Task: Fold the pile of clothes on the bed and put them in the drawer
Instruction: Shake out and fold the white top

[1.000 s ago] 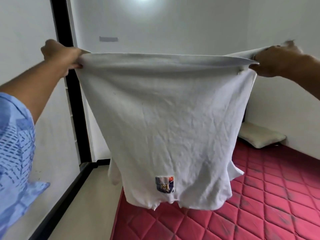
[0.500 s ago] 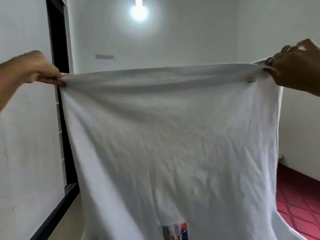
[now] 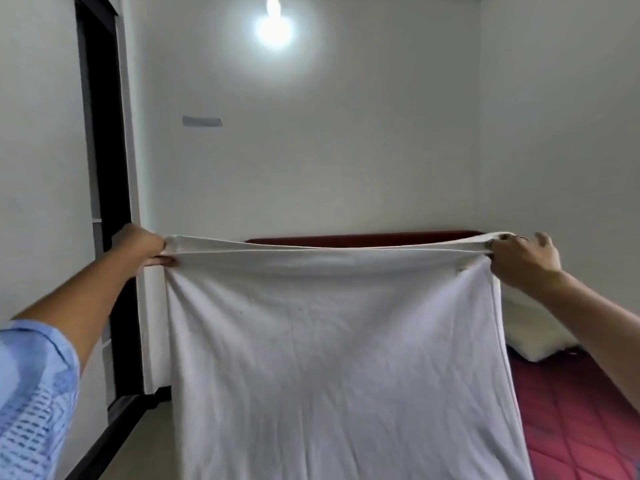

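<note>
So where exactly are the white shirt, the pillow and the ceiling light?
white shirt (image 3: pixel 332 358): head view, middle of the hanging cloth.
pillow (image 3: pixel 533 337): head view, its white top, right of the shirt.
light (image 3: pixel 273 29): head view, centre of the glow.

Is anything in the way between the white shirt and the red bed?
Nothing visible. Both hands, left hand and right hand, hold the white shirt hanging above the red mattress, which it partly hides.

white garment (image 3: pixel 329 358), stretched flat, hanging upright
</note>
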### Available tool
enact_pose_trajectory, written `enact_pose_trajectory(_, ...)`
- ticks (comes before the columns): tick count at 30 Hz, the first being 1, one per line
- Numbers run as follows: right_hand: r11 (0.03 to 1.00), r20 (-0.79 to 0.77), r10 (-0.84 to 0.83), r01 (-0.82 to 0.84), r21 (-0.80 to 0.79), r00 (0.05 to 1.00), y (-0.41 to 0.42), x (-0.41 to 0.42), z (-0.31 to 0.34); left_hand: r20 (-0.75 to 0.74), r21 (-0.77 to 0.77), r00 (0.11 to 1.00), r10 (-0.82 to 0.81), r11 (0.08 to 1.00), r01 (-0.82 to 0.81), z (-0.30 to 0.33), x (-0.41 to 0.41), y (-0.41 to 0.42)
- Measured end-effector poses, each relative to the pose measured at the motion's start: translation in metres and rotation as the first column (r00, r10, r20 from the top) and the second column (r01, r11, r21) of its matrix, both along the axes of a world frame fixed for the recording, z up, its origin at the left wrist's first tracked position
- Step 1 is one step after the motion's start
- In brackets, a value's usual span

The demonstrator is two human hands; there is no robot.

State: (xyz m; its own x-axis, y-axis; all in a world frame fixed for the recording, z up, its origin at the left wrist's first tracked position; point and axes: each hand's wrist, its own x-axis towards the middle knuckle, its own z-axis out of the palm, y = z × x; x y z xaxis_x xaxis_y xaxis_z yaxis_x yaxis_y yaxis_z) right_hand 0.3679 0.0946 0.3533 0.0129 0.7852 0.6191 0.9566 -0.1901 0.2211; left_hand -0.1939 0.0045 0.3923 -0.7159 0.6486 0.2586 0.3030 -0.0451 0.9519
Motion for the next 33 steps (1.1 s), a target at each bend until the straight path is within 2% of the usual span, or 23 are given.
enact_pose_trajectory(3,0.999,-0.062,0.036,-0.035,0.022,0.997,0.019,0.005,0.025,-0.114,0.101,0.991,0.067,0.993,-0.055,0.03,0.004,0.016)
enact_pose_trajectory(6,0.99,-0.076,0.077,-0.067,0.123,0.994,0.012,0.014,0.062,-0.191,0.257,0.973,0.129,0.963,-0.078,0.058,0.017,0.009)
enact_pose_trajectory(10,0.969,-0.088,0.094,-0.071,0.235,0.992,-0.009,0.034,0.076,-0.268,0.368,0.959,0.088,0.93,0.017,0.069,0.03,-0.011)
enact_pose_trajectory(12,0.973,-0.057,0.047,-0.033,0.229,0.997,-0.017,0.051,0.067,-0.307,0.307,0.951,0.022,0.949,0.077,0.057,0.03,-0.026)
enact_pose_trajectory(13,0.989,0.003,0.016,-0.016,0.146,1.0,-0.025,0.059,0.056,-0.313,0.264,0.95,-0.014,0.959,0.101,0.04,0.03,-0.036)
enact_pose_trajectory(14,0.99,0.096,0.075,-0.086,0.108,0.993,-0.004,0.089,0.039,-0.322,0.225,0.945,-0.05,0.966,0.128,0.023,0.032,-0.046)
enact_pose_trajectory(16,0.995,0.189,0.092,-0.097,0.014,0.978,-0.007,0.121,-0.012,-0.353,0.119,0.927,-0.13,0.976,0.182,-0.025,0.045,-0.071)
enact_pose_trajectory(18,0.972,0.089,0.084,-0.062,-0.228,0.992,-0.057,0.119,-0.062,-0.375,-0.001,0.906,-0.195,0.978,0.21,-0.08,0.063,-0.098)
enact_pose_trajectory(19,0.967,0.053,0.015,-0.001,-0.255,0.998,-0.097,0.102,-0.087,-0.368,-0.059,0.901,-0.232,0.972,0.226,-0.111,0.066,-0.111)
enact_pose_trajectory(20,0.98,0.102,0.01,0.01,-0.197,0.995,-0.128,0.092,-0.118,-0.354,-0.118,0.897,-0.267,0.963,0.24,-0.142,0.067,-0.123)
enact_pose_trajectory(22,0.987,0.049,0.124,-0.119,-0.109,0.991,-0.169,0.094,-0.179,-0.329,-0.267,0.874,-0.357,0.923,0.277,-0.207,0.067,-0.143)
enact_pose_trajectory(24,0.979,0.029,0.04,-0.033,-0.203,0.999,-0.189,0.109,-0.236,-0.311,-0.411,0.843,-0.439,0.862,0.297,-0.266,0.071,-0.169)
enact_pose_trajectory(25,0.949,0.027,0.002,0.007,-0.314,1.0,-0.202,0.112,-0.261,-0.296,-0.478,0.83,-0.473,0.826,0.3,-0.289,0.075,-0.179)
enact_pose_trajectory(29,0.837,0.056,-0.004,0.034,-0.546,0.998,-0.247,0.121,-0.34,-0.272,-0.712,0.737,-0.619,0.645,0.279,-0.368,0.091,-0.214)
enact_pose_trajectory(31,0.726,0.067,-0.039,0.074,-0.684,0.997,-0.259,0.125,-0.363,-0.214,-0.783,0.71,-0.671,0.552,0.286,-0.396,0.098,-0.228)
enact_pose_trajectory(33,0.569,0.005,-0.069,0.044,-0.821,0.998,-0.26,0.127,-0.376,-0.103,-0.814,0.719,-0.688,0.473,0.336,-0.419,0.101,-0.237)
